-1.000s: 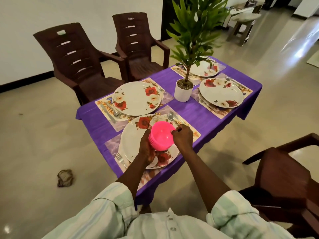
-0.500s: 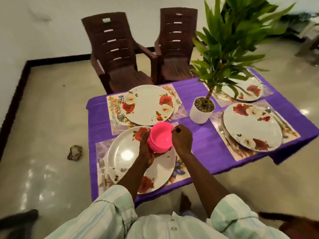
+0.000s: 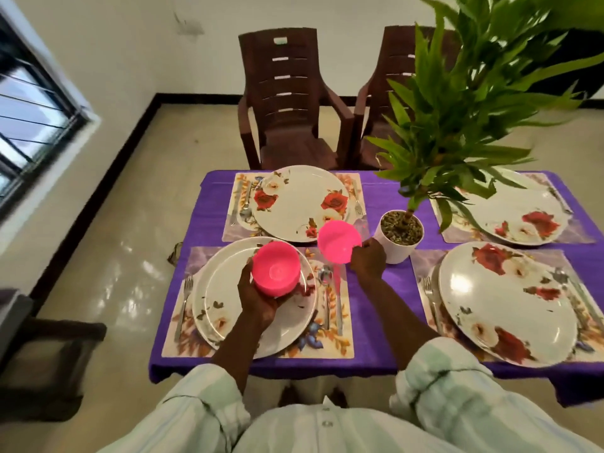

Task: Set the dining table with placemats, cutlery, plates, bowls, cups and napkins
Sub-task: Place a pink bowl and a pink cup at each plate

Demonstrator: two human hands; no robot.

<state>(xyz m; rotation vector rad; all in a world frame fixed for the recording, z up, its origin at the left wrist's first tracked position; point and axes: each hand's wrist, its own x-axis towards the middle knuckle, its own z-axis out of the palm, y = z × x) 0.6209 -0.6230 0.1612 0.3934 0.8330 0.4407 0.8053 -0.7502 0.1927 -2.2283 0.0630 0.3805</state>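
My left hand (image 3: 258, 297) holds a stack of pink bowls (image 3: 276, 273) from below, above the near left plate (image 3: 228, 308). My right hand (image 3: 367, 261) pinches the rim of a single pink bowl (image 3: 338, 241), tilted and lifted off the stack, between the near left plate and the far left plate (image 3: 300, 202). Each of the several flowered plates sits on a placemat (image 3: 183, 341) on the purple tablecloth (image 3: 209, 223). A fork (image 3: 184, 302) lies left of the near plate, a spoon (image 3: 324, 282) and a knife to its right.
A potted plant (image 3: 400, 235) stands mid-table just right of my right hand, its leaves overhanging the far right plate (image 3: 510, 217). The near right plate (image 3: 503, 305) has cutlery beside it. Two brown chairs (image 3: 287, 103) stand behind the table. A dark chair (image 3: 42, 348) is at my left.
My right hand has lifted one pink bowl off the stack and moved it right and away. The view has swung round to face the table squarely.
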